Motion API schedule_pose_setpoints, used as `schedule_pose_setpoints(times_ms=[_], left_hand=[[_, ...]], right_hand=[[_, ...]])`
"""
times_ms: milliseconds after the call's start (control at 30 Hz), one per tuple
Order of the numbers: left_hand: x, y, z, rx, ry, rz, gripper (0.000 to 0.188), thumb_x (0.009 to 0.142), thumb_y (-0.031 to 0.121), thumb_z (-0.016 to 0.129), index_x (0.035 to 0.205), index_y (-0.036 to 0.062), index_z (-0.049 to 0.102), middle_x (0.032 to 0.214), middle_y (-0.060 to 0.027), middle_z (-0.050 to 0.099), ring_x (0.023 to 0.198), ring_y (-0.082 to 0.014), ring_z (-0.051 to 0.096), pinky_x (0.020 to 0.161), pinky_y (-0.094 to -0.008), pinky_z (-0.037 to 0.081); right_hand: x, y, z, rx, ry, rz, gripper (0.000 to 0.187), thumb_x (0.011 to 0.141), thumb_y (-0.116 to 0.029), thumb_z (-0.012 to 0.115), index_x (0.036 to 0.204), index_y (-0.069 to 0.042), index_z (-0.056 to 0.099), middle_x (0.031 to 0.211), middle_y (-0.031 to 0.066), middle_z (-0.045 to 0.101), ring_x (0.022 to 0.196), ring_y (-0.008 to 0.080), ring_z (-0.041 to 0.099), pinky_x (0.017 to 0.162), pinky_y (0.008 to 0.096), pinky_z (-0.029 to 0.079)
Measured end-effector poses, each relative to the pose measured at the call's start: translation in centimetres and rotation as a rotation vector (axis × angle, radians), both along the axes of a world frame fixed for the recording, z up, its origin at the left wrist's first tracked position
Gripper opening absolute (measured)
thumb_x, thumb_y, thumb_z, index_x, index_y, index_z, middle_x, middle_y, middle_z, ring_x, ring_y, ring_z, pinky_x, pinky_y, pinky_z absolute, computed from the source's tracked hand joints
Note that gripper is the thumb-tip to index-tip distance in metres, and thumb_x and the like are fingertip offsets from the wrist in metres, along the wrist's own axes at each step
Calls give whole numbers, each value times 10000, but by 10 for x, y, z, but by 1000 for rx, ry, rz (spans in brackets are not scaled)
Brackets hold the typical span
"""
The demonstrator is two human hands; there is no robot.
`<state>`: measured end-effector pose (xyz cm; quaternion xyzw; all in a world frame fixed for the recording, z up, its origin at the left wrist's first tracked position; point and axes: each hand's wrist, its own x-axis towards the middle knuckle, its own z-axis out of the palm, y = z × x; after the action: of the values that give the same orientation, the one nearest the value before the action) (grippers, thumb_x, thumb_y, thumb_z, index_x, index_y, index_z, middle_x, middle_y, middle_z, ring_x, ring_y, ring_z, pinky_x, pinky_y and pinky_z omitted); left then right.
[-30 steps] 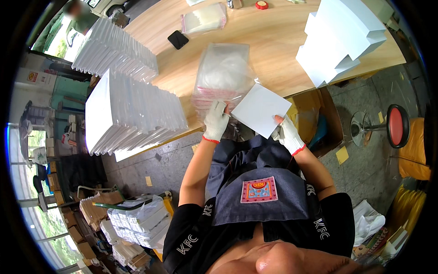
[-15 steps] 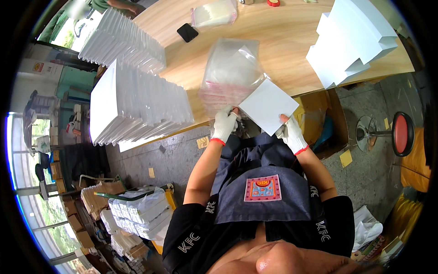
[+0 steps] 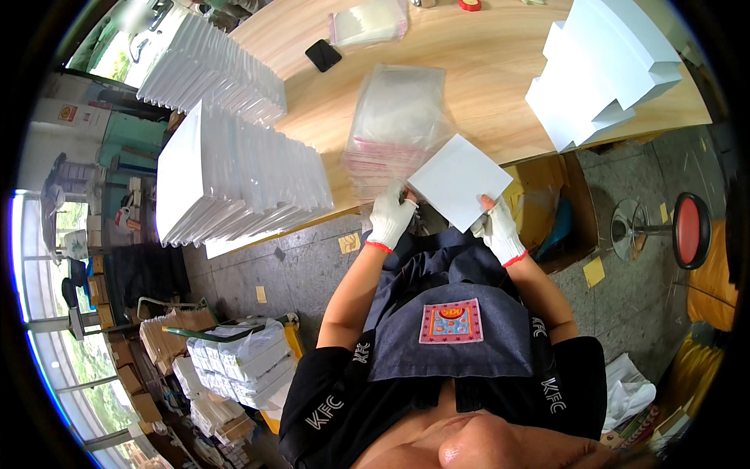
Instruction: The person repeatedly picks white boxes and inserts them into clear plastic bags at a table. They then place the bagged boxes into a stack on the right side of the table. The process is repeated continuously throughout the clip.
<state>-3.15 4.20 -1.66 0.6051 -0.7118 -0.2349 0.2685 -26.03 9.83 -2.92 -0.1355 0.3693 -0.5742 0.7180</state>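
My right hand (image 3: 500, 229), in a white knit glove with a red cuff, is closed on the lower right edge of a square white card (image 3: 461, 184), thumb on top. The card lies tilted over the table's front edge. Close to its left corner, my left hand (image 3: 391, 219), gloved alike, has its fingers pinched together at the near edge of a pile of clear plastic bags (image 3: 398, 117). They seem to grip the edge of a top bag, though the thin film is hard to make out. Pinkish strips run across the near end of the bags.
Two long rows of white pieces in clear plastic (image 3: 250, 172) stand on the table's left. White folded card blanks (image 3: 601, 78) stack at the right. A black phone (image 3: 323, 55) and another bag packet (image 3: 367, 22) lie farther back. Below the table sits an open carton (image 3: 574, 211); a red stool (image 3: 687, 230) stands right.
My left hand has shifted slightly right and turned, its fingers still at the bag edge. The card and right hand have barely moved. The person's arm at the far left has mostly left view.
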Motion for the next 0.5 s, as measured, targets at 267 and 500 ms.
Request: schedule_pose_setpoints(times_ms=[267,500], left_hand=[[-8,39,-6,154,460,122,136,828,96,563,929,17,518,767,-74,593,680,-159,568,628,-299,466],[-53,57,-58,351,1255,566,183,897,97,519,1023,-13,593,906,-100,655,758,-185,650,649,-267,538]], right_hand=[[25,8,8,25,-35,-39,362,850,-211,613,1151,-105,444,737,41,558,404,121,493,324,240,354],[45,23,11,8,5,60,352,872,-218,591,1165,-88,445,750,28,552,459,113,505,382,240,393]])
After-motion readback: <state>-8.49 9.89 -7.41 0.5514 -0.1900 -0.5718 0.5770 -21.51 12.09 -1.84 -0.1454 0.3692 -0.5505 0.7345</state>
